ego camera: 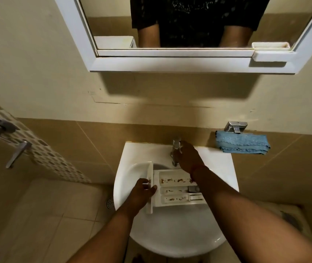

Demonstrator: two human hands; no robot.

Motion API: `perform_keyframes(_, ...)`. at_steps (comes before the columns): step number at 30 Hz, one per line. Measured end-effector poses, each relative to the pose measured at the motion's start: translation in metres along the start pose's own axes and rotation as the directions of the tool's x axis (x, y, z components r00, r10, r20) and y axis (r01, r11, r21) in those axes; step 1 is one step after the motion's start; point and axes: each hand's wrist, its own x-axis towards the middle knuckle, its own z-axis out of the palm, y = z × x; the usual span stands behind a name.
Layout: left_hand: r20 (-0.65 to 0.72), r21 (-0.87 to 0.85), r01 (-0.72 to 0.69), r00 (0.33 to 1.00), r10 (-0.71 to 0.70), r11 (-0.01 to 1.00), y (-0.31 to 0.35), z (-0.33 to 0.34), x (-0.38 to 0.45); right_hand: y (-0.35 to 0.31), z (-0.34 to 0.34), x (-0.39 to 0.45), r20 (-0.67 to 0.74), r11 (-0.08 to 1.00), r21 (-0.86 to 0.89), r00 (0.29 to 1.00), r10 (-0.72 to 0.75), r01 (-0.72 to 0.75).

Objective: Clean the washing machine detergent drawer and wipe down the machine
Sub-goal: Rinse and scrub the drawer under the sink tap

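White plastic, the detergent drawer [178,188] lies across the sink [170,234] basin, brown grime streaking its three compartments. The left hand [141,188] grips the drawer's front panel. The right hand [186,156] is curled around the metal tap [175,147]. A folded blue cloth [243,142] rests beside the sink's far right corner.

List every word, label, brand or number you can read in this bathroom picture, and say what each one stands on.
None can be read.
Shirt reflected in the mirror: a pale print, too blurred to make out.
Detergent drawer in the sink: brown residue only; no marking legible on its small compartment caps.
Tap, blue cloth and metal wall fitting: no lettering visible.
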Motion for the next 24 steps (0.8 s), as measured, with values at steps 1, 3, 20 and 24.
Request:
perform_keyframes(1, -0.004, 0.011, -0.001, 1.0, 0.001, 1.0, 0.0, 0.0, 0.0, -0.002, 0.003, 0.007, 0.007, 1.0, -0.015, 1.0, 0.014, -0.014)
perform_keyframes(3, -0.016, 0.037, -0.015, 1.0, 0.016, 0.999, 0.001, 0.0, 0.0, -0.001, 0.007, 0.019, -0.006, 0.999, -0.019, 0.999, 0.043, -0.043)
perform_keyframes(20, -0.088, -0.016, 0.026, 0.996, -0.027, 1.0, 0.004, 0.005, -0.001, 0.012, -0.027, 0.044, 0.082, 0.901, -0.426, 0.995, -0.05, 0.081)
perform_keyframes(24, -0.112, -0.014, 0.039, 0.993, -0.041, 0.999, 0.005, 0.007, -0.002, 0.01, -0.031, 0.044, 0.066, 0.92, -0.383, 0.996, -0.056, 0.077)
